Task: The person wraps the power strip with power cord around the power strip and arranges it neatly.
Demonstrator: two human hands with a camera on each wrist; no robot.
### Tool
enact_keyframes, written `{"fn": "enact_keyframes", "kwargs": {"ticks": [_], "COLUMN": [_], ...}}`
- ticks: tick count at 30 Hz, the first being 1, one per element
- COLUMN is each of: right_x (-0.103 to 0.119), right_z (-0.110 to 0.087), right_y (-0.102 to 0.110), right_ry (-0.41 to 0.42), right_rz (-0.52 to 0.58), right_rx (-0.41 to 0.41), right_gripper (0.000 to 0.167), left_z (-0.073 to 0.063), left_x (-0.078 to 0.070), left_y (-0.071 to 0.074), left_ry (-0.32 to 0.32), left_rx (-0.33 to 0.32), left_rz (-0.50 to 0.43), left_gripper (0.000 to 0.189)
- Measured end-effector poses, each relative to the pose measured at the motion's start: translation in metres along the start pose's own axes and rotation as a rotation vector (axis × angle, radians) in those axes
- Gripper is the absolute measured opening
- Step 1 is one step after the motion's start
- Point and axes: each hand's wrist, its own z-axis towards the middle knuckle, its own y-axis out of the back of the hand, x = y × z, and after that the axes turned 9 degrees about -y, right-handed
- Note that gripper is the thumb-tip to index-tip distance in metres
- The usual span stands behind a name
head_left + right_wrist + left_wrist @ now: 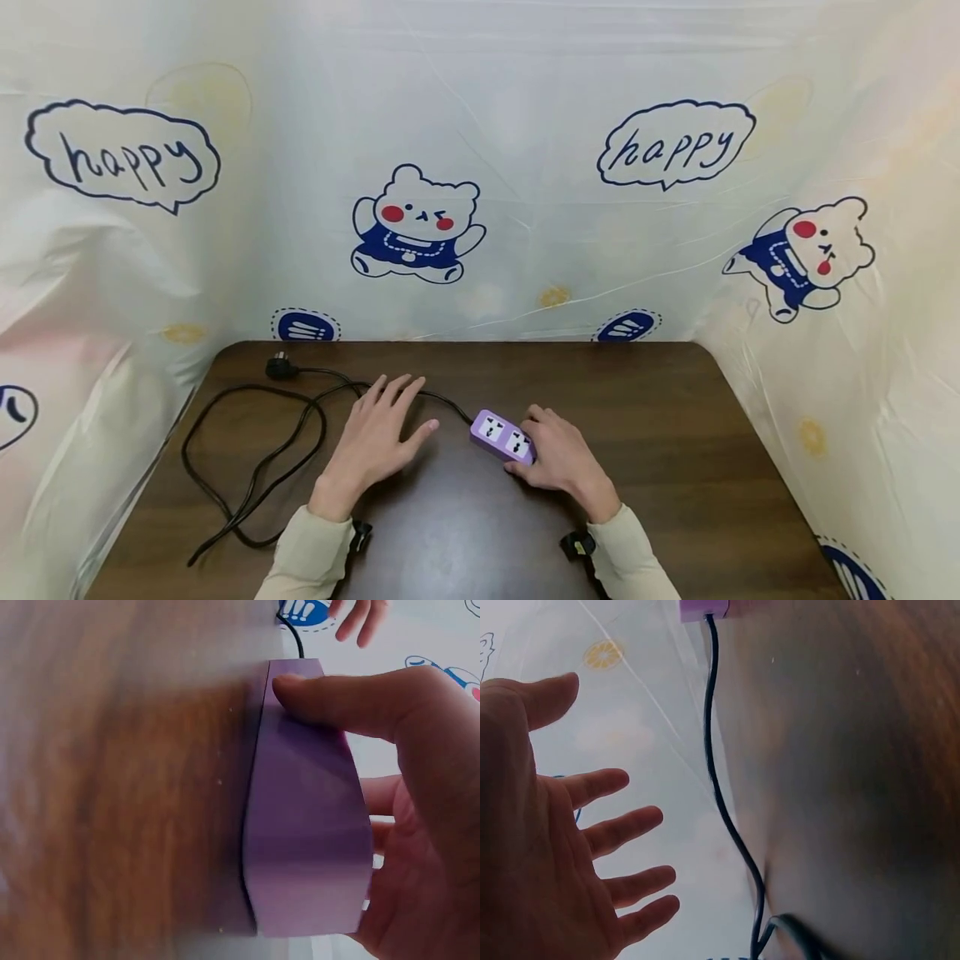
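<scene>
A small purple power strip [491, 446] with two white socket faces is on the brown table, slightly askew. My right hand [558, 450] holds its right end, with the thumb [304, 697] on one long side and the other fingers round the far side. From the strip's left end runs a black cord [448, 402], which passes behind my left hand [378, 437]. That hand is held over the table with its fingers spread and nothing in them. In the left wrist view its palm faces the cord [716, 784], apart from it.
The rest of the cord lies in loose loops [197, 479] on the left of the table [660, 500]. Its black plug [281, 367] is near the back left corner. A white printed curtain [540, 125] hangs behind and along both sides.
</scene>
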Motion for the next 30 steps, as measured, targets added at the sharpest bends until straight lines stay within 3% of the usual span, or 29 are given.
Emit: {"fn": "enact_keyframes", "kwargs": {"ticks": [7,12,19,22,30], "right_x": [0.001,0.002,0.010,0.013,0.019], "right_z": [-0.006,-0.010,-0.014,-0.015,-0.024], "right_y": [0.008,0.020,0.041,0.048,0.063], "right_ry": [0.005,0.019,0.094,0.123,0.152], "right_rz": [0.120,0.215,0.296,0.334,0.436], "right_rx": [-0.006,-0.017,-0.071,-0.087,-0.096], "right_gripper": [0.048,0.044,0.046,0.047,0.049], "left_z": [-0.003,-0.001,0.006,0.007,0.009], "left_x": [0.000,0.003,0.010,0.013,0.017], "left_y": [-0.005,-0.009,-0.005,-0.003,-0.010], "left_ry": [-0.013,-0.033,-0.036,-0.025,0.024], "left_rx": [-0.005,-0.021,-0.078,-0.082,0.012], "left_rz": [-0.054,-0.093,-0.233,-0.320,-0.630], "left_gripper": [0.049,0.044,0.034,0.027,0.031]}}
